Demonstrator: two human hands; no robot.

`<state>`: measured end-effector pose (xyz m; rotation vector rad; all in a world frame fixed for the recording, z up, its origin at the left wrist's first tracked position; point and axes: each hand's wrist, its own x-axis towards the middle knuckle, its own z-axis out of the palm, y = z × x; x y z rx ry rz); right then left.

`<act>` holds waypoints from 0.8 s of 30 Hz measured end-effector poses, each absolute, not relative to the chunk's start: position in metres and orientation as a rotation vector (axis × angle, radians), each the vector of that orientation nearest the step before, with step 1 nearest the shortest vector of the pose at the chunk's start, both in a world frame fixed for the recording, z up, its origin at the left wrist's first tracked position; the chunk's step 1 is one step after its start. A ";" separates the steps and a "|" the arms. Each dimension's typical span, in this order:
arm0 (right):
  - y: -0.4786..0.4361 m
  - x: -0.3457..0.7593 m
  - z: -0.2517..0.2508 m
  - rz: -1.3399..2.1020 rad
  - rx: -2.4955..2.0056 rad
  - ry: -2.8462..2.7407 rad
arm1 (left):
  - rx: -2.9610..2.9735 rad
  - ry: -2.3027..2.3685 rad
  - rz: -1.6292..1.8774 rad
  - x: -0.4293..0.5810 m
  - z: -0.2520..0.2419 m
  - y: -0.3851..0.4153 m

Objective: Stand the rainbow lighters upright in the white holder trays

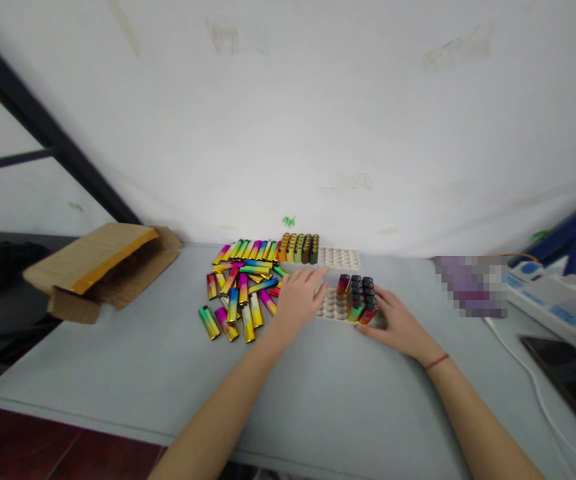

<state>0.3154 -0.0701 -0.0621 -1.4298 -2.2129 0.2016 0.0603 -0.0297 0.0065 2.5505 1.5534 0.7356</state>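
In the head view my left hand [298,297] hovers at the right edge of a loose pile of shiny rainbow-coloured lighters [243,290], fingers stretched and thumb apart; no held thing shows. Just to its right lies a white tray [335,308] with round holes. Dark-topped lighters [363,297] stand upright in rows at the tray's right end. Around that end my right hand [401,327] is curled, thumb at the front corner and fingers along the far right side, gripping the tray. My left hand hides part of the tray's left end.
Behind, a second holed tray [341,258] sits near the wall beside a block of upright gold-ended lighters [299,248]. An open cardboard box [113,260] lies at the left. On the right are a power strip [553,300], a white cable [518,363] and a dark phone [568,373].
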 end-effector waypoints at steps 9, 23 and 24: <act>-0.069 0.315 -0.062 0.180 -1.417 -2.207 | 1.964 2.585 0.196 -0.043 0.017 -0.030; -0.069 0.314 -0.061 0.195 -1.463 -2.199 | 1.874 1.984 0.982 -0.026 0.017 -0.026; -0.069 0.314 -0.061 0.198 -1.463 -2.196 | 1.798 1.824 1.096 -0.021 0.017 -0.025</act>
